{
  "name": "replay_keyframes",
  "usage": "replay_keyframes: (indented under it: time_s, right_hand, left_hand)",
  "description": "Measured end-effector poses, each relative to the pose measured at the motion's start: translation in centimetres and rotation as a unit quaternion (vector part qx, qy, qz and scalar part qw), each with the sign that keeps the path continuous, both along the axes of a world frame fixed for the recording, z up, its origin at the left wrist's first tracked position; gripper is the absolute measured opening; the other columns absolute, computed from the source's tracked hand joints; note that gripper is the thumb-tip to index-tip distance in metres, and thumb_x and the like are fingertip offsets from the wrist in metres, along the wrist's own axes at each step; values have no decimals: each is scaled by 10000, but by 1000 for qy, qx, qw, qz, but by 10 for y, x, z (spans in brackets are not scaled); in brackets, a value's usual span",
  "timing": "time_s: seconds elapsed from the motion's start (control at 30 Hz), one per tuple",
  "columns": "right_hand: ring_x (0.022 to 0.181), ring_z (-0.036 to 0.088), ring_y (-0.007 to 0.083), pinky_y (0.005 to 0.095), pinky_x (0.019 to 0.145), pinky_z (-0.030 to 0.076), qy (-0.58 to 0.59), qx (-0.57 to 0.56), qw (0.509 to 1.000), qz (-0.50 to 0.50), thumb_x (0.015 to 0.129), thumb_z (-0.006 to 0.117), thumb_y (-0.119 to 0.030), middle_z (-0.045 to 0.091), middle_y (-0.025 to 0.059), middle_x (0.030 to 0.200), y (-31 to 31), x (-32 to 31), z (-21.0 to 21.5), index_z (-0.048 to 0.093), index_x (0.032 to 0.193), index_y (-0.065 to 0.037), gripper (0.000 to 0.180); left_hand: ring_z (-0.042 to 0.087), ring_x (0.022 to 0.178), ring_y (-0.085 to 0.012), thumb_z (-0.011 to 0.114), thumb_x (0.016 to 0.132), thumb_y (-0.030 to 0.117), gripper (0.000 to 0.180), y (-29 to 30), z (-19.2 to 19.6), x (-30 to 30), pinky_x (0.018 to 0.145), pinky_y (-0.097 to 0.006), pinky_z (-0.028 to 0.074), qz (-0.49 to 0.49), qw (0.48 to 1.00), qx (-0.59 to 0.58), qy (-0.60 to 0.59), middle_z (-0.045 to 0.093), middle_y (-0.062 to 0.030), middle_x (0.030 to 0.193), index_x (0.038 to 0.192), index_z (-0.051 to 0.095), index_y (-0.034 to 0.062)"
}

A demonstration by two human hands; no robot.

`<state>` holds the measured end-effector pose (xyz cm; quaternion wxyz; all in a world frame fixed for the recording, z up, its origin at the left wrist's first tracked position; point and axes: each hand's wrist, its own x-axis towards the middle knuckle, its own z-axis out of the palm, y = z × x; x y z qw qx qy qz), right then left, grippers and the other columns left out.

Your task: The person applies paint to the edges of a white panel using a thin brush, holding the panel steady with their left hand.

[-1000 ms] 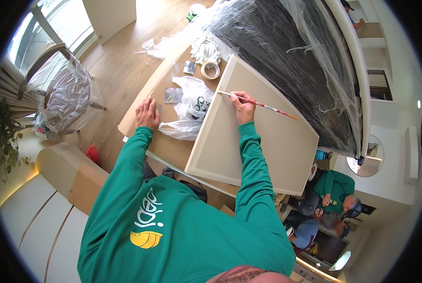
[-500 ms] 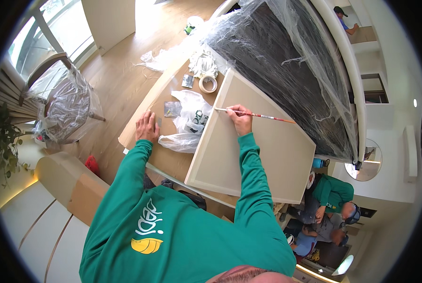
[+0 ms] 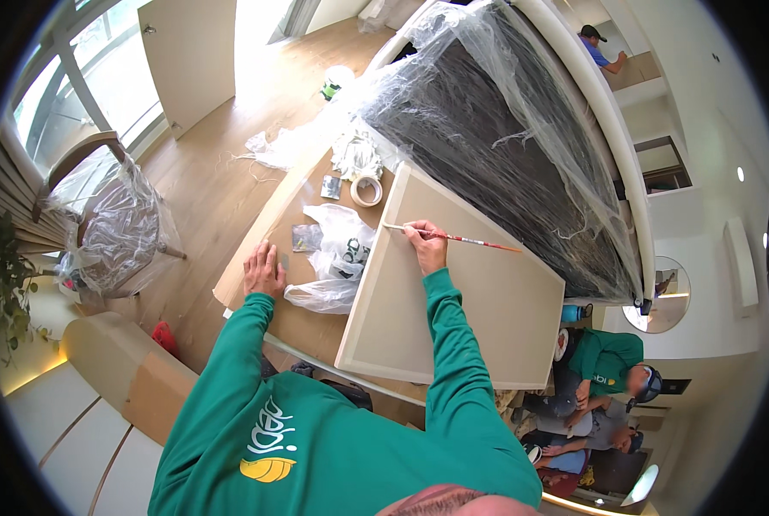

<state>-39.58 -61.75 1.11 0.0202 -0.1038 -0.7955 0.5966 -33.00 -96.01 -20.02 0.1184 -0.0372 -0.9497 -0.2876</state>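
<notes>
In my right hand [image 3: 427, 247] is a thin paintbrush [image 3: 475, 242] with a red, speckled handle, pinched near its bristle end. Its pale tip touches the left border of a large beige panel [image 3: 462, 318] that lies tilted across the table. My left hand [image 3: 264, 272] rests flat with fingers spread on the brown-covered tabletop [image 3: 303, 331], holding nothing. Between my hands lies a crumpled white plastic bag [image 3: 337, 258]. A small grey sheet [image 3: 306, 237] sits beside the bag, and a roll of masking tape [image 3: 366, 191] lies farther off.
White crumpled gloves or rags [image 3: 356, 155] lie past the tape. A large dark surface under plastic film [image 3: 496, 146] stands beyond the panel. At left is a plastic-wrapped chair [image 3: 113, 215]. Several people sit at the right, one in a green sweater [image 3: 604, 357]; a bucket [image 3: 337, 79] stands far off.
The whole view has shifted slightly, so the table and panel sit lower. The brush tip stays by the panel's left border, and my left hand stays on the table.
</notes>
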Motion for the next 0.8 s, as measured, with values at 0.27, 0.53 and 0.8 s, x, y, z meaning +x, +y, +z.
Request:
replay_keyframes:
  time_s: [0.27, 0.53, 0.8]
  right_hand:
    - [698, 571, 45, 204, 625, 460, -25, -4, 998, 53, 874, 728, -60, 679, -12, 791, -27, 65, 10, 719, 898, -4, 61]
    - [740, 591, 72, 229, 675, 490, -45, 3, 995, 91, 863, 710, -30, 690, 27, 830, -52, 138, 16, 708, 876, 4, 36]
    - [748, 599, 76, 246, 689, 484, -75, -27, 994, 73, 837, 728, -81, 695, 17, 826, -60, 213, 44, 721, 868, -17, 71]
  left_hand:
    - [440, 1366, -308, 649, 839, 205, 527, -2, 3, 0, 1116, -456, 342, 2, 1000, 4, 2, 490, -134, 1450, 1341, 554, 75]
    - [439, 1372, -302, 636, 847, 236, 528, -1, -4, -3, 1119, -456, 332, 2, 1000, -1, 9, 493, -131, 1460, 1345, 565, 76]
    - [430, 1384, -296, 637, 848, 235, 534, 6, -3, -2, 1130, -454, 316, -10, 1000, -16, 0, 491, -128, 1466, 1348, 558, 64]
